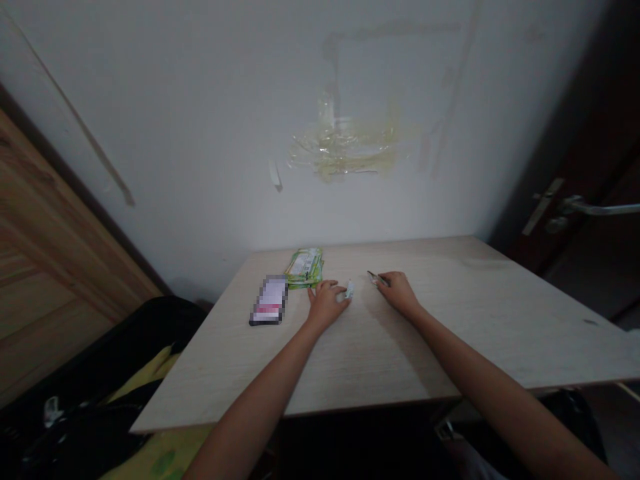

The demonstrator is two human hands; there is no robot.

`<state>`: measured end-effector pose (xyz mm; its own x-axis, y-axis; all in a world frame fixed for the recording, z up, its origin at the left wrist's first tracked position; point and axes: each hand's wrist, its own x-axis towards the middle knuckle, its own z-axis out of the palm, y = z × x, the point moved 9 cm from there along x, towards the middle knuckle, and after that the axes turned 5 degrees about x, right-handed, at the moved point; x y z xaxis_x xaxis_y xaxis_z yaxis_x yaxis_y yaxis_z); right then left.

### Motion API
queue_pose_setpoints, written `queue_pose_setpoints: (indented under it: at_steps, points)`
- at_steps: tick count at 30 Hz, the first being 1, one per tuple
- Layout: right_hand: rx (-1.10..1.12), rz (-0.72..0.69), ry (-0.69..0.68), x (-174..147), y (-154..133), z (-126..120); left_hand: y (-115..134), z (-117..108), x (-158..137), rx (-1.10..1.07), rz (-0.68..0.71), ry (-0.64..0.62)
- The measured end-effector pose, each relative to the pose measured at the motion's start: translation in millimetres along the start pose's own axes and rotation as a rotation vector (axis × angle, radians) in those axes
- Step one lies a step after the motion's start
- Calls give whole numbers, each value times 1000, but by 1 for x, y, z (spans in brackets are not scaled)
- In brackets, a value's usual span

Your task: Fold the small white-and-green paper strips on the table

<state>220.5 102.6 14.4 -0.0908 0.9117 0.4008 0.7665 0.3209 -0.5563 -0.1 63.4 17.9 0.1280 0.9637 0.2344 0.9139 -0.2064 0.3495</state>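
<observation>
My left hand (329,305) rests low over the table. Its thumb and index finger meet at a small whitish piece (349,289), while the other fingers spread toward a stack of green and white packets (305,267). To the right, my right hand (397,288) is closed round a thin, dark, pointed tool (378,278). A paler part shows beside its dark tip; the rest is hidden by the fingers. A phone (270,300) with a lit, blurred screen lies left of my left hand, beside the packets.
The pale wooden table (475,287) stands against a wall (210,133) marked with old yellowed tape (350,150). A dark door with a metal handle (600,209) is at the right. Wooden boards (60,267) and a black bag-like item (165,320) are at the left.
</observation>
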Motion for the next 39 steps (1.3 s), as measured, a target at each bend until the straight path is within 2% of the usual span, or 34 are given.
queue_pose_setpoints:
  at_steps: [4, 11, 27, 39]
  points:
    - [74, 2, -49, 0, -4, 4, 2, -2, 0, -8, 6, 27]
    - [95, -40, -46, -3, -13, 5, -2, 0, 2, -34, -35, 35]
    - [13, -104, -123, -2, -17, 16, 6, 1, 3, -139, -22, 66]
    - [85, -55, -89, -1, -18, 8, 1, -7, 5, -281, -38, 156]
